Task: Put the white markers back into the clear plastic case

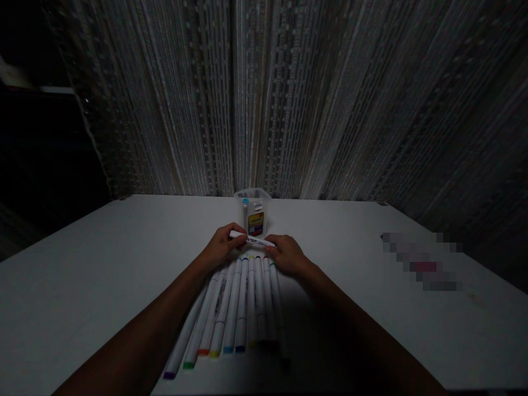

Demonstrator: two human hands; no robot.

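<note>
A white marker point(252, 240) is held crosswise between both hands, just above the table. My left hand point(223, 243) pinches its left end, and my right hand point(287, 254) grips its right end. Under the hands, several white markers point(241, 303) with coloured ends lie side by side in a row on the white table point(103, 264). Behind the hands stands a clear plastic cup point(252, 211) with a yellow label; at least one marker with a blue cap stands inside it.
A striped curtain or wall point(289, 93) rises right behind the table's far edge. A blurred-out object point(423, 267) lies on the table at the right. The room is dim, and the left background is dark.
</note>
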